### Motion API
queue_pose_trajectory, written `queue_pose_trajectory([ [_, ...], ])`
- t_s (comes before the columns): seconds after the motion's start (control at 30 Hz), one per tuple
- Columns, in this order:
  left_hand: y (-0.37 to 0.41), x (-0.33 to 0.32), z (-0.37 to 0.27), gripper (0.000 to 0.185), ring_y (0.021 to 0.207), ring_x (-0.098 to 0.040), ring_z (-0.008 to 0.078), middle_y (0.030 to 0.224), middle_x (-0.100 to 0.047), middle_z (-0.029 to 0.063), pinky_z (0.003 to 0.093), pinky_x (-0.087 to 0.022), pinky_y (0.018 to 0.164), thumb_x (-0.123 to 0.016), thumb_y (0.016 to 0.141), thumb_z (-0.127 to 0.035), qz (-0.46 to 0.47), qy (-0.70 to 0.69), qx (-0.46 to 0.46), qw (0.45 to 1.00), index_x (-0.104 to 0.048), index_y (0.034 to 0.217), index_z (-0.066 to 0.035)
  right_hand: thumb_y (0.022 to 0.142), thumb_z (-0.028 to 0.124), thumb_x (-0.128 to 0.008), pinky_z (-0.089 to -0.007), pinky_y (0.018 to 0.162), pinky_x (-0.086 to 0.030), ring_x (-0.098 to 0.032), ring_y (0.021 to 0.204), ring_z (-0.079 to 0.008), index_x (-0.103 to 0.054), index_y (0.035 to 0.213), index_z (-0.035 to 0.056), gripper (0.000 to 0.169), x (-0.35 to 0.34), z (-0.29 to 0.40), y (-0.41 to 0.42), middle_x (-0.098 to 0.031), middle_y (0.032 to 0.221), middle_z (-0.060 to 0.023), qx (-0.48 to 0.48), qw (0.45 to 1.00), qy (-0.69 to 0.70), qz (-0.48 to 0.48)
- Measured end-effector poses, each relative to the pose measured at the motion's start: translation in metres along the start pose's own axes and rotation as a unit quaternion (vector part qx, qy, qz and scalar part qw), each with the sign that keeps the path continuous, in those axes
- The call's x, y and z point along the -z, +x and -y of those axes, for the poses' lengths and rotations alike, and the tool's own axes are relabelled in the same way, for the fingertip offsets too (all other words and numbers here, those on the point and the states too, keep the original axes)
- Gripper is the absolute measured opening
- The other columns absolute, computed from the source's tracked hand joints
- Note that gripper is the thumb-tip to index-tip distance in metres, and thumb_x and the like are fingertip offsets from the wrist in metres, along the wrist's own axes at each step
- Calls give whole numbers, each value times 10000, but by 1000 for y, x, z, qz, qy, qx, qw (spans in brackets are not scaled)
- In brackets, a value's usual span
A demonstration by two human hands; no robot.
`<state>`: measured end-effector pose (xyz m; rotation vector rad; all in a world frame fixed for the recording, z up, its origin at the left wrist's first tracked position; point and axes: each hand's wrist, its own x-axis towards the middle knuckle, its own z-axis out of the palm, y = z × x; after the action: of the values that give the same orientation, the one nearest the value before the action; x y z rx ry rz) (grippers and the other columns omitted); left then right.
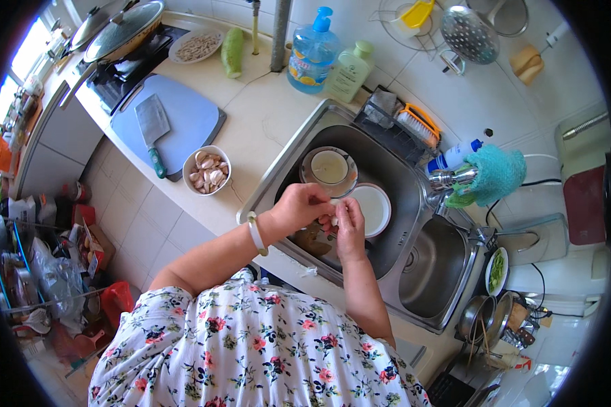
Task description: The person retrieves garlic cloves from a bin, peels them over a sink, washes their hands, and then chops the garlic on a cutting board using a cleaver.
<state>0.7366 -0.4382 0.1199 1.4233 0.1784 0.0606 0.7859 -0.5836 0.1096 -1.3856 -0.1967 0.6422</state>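
Note:
Over the large basin of a steel double sink (410,239), my left hand (300,206) and my right hand (350,224) meet at the fingertips. Both pinch a small pale piece, likely a garlic clove (335,202). The left wrist wears a pale bangle (256,234). Beneath the hands, a patterned bowl (308,175) holds a smaller bowl with cloudy liquid (329,167), and a white bowl (374,208) sits beside it. Brown matter (313,243) lies in the basin. A white bowl of garlic cloves (207,172) stands on the counter left of the sink.
A cleaver (153,122) lies on a blue cutting board (193,112). Behind are a plate of sliced food (175,48), a green gourd (232,53), a blue pump bottle (310,56) and a green bottle (350,74). A faucet (450,178) with a teal cloth (496,170) rises at right.

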Motion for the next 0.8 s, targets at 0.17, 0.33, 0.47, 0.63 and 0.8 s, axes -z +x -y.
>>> queue_pose_trajectory([
  [0.17,1,13,20,99,683,-631,130,729,-643,67,253,-520,624,-652,822,-22,4,-104,40,994,-593,867,43,969,263,-472,-180,475,-392,-517,565,-67,-496,886,89,195,-6,-1,-1,-581,720,-24,3,990,142,-7],
  [0.33,1,19,29,383,855,-622,142,928,-654,45,252,-505,770,-591,779,44,-92,395,-277,871,-581,1157,-14,947,264,-528,-170,486,-404,-516,556,-48,-503,895,78,195,2,3,2,-590,678,-24,26,999,-28,21],
  [0.47,0,21,0,283,803,-612,110,902,-665,50,235,-502,708,-571,833,-10,108,131,-14,985,-596,1114,17,938,240,-549,-180,503,-413,-515,561,-54,-512,920,65,180,3,7,1,-603,694,-20,23,995,-86,54],
  [0.63,-10,20,-17,198,694,-608,107,779,-665,91,266,-506,650,-614,831,-70,127,80,8,989,-638,995,39,947,230,-530,-201,492,-420,-526,565,-62,-518,925,49,183,6,9,6,-598,690,-18,48,984,-115,128],
  [0.8,-18,18,-19,220,754,-597,82,814,-656,47,242,-505,691,-618,840,-29,73,101,2,992,-617,1047,45,954,235,-518,-204,482,-407,-502,546,-50,-524,915,39,200,-3,10,2,-572,660,-8,99,974,-156,129],
])
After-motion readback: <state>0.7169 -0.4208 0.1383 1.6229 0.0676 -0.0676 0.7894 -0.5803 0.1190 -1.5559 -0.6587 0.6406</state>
